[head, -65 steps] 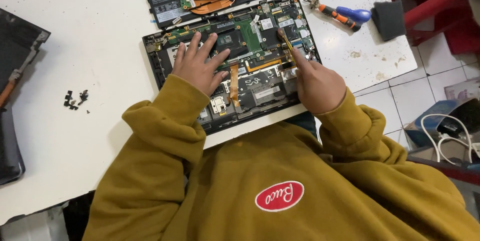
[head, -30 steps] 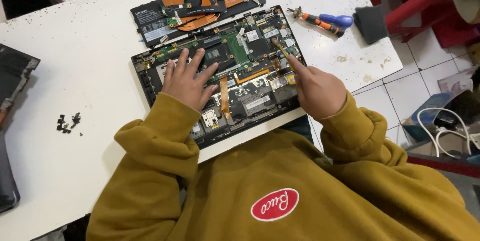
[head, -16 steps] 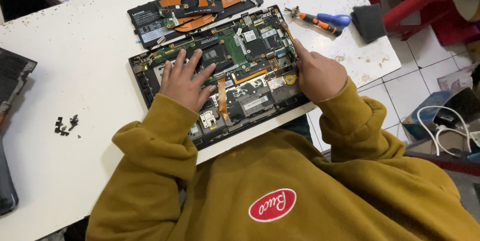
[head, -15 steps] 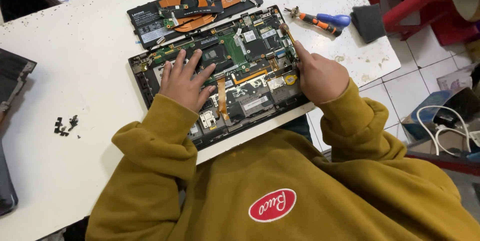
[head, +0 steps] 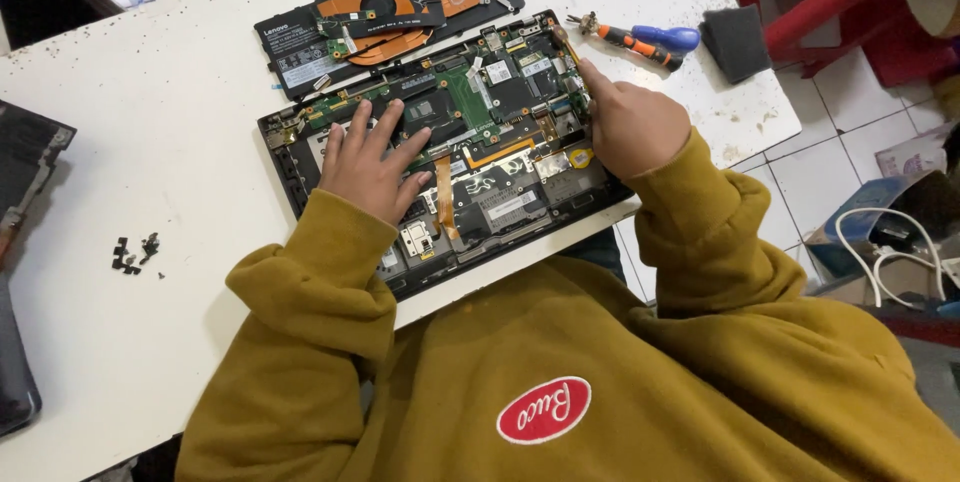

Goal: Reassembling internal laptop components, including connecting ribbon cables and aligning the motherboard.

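An opened laptop (head: 450, 152) lies at the near edge of a white table (head: 150, 112), its circuit board exposed. The left hand (head: 368, 164) rests flat on the board with fingers spread, seemingly to steady it. The right hand (head: 630, 124) curls at the right edge, fingertips pressing inward. A screwdriver (head: 640, 40) lies just beyond, loose screws (head: 133, 252) well left.

A white surface (head: 180, 92), speckled with dirt near its right end, stands on a floor of pale square tiles (head: 810, 167). A red plastic stool (head: 830, 7) sits beside it. Boxes and a coiled white cable (head: 890, 247) lie lower right.
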